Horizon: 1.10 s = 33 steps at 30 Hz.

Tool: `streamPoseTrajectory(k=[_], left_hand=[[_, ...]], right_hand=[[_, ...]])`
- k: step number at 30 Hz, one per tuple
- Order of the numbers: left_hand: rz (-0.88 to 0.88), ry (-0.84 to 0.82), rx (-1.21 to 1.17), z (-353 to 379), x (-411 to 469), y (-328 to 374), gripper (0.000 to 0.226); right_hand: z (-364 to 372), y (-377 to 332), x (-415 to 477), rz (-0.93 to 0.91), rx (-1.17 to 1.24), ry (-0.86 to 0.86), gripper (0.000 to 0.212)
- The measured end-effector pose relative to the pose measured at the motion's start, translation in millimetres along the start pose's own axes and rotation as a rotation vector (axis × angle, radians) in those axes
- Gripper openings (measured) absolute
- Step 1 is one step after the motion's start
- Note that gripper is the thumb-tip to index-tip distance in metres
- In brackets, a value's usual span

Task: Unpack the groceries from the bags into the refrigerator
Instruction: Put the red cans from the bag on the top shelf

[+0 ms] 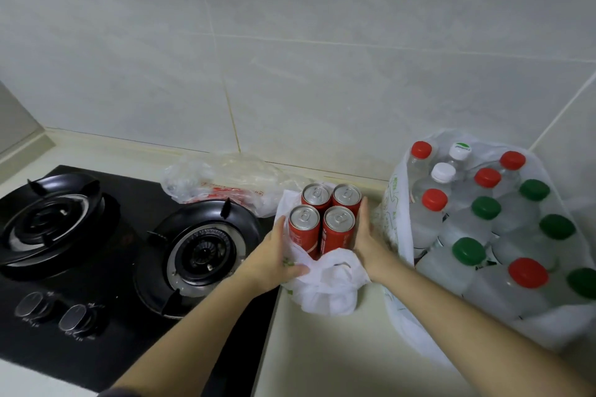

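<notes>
Several red soda cans (324, 219) stand upright in a tight cluster inside a small white plastic bag (325, 287) on the counter. My left hand (274, 255) presses the bag against the cluster's left side. My right hand (366, 242) lies flat against the cluster's right side. Both hands clasp the cans between them. To the right, a large white bag (400, 203) holds several clear bottles (483, 229) with red, green and white caps.
A black two-burner gas stove (96, 235) with two knobs fills the left of the cream counter (316, 358). A crumpled clear plastic bag (222, 180) lies behind the cans against the tiled wall (290, 58). The wall corner is at the far right.
</notes>
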State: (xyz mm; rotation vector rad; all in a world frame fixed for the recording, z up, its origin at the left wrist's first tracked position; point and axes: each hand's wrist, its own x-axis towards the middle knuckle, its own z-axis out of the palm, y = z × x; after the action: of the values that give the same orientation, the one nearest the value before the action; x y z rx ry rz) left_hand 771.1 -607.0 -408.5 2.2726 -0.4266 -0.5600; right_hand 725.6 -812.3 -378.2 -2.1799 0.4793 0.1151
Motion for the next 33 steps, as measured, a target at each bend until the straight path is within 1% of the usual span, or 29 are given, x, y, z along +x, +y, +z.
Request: streamPoseTrajectory(k=[1, 3, 4, 5, 6, 7, 8, 10, 12, 13, 16, 20, 23, 25, 27, 30, 33], left_hand=[[0.002, 0.016, 0.082, 3.8, 1.2, 0.7, 0.116], [-0.003, 0.044, 0.243, 10.2, 1.9, 2.6, 0.116], [-0.01, 0.055, 0.285, 12.7, 2.4, 3.3, 0.115], [-0.018, 0.065, 0.276, 13.6, 2.1, 5.5, 0.112], [-0.021, 0.085, 0.209, 13.3, 1.6, 8.4, 0.107], [-0.022, 0.119, 0.128, 11.4, 0.0, 13.1, 0.102], [-0.013, 0.166, 0.082, 8.6, -1.2, 17.1, 0.098], [0.018, 0.26, 0.15, 1.9, -2.6, 26.5, 0.098], [0.042, 0.38, 0.268, -3.6, -2.3, 35.7, 0.09], [0.045, 0.413, 0.295, -5.4, -1.7, 40.3, 0.084], [0.0, 0.384, 0.323, -5.9, 4.6, 50.0, 0.067], [-0.079, 0.365, 0.27, -4.4, 10.3, 55.7, 0.057], [-0.046, 0.403, 0.219, -5.4, 4.1, 59.7, 0.053], [-0.002, 0.456, 0.113, -14.1, -11.1, 65.1, 0.054], [0.043, 0.495, -0.007, -28.9, -30.9, 74.3, 0.057], [0.133, 0.579, -0.13, -58.8, -72.5, 92.9, 0.055], [0.189, 0.662, -0.193, -82.4, -120.5, 104.7, 0.053]], right_hand=[[2.4, 2.6, -4.2, 0.004, -0.05, -0.031, 0.074], [7.2, 9.4, -10.5, 0.0, -0.225, -0.067, 0.107], [7.1, 8.7, -13.0, -0.012, -0.26, -0.067, 0.119], [7.4, 9.7, -11.0, -0.033, -0.244, -0.04, 0.124], [6.8, 8.8, -10.4, -0.06, -0.198, 0.013, 0.124], [5.9, 5.3, -10.1, -0.077, -0.156, 0.068, 0.118], [4.7, 2.3, -9.8, -0.094, -0.149, 0.124, 0.108], [2.8, -6.0, -9.3, -0.109, -0.179, 0.208, 0.084], [5.1, -10.9, -7.7, -0.126, -0.207, 0.229, 0.071], [6.9, -12.2, -6.4, -0.117, -0.2, 0.222, 0.069], [12.3, -11.9, -2.7, -0.102, -0.208, 0.242, 0.069], [11.5, -13.9, -5.3, -0.11, -0.176, 0.263, 0.065], [2.2, -20.2, -14.5, -0.128, -0.157, 0.261, 0.057], [-9.3, -31.7, -26.6, -0.182, -0.116, 0.292, 0.052], [-19.7, -46.1, -38.9, -0.259, -0.021, 0.345, 0.047], [-28.3, -72.9, -60.0, -0.39, 0.143, 0.417, 0.05], [-26.9, -100.0, -86.1, -0.502, 0.275, 0.426, 0.055]])
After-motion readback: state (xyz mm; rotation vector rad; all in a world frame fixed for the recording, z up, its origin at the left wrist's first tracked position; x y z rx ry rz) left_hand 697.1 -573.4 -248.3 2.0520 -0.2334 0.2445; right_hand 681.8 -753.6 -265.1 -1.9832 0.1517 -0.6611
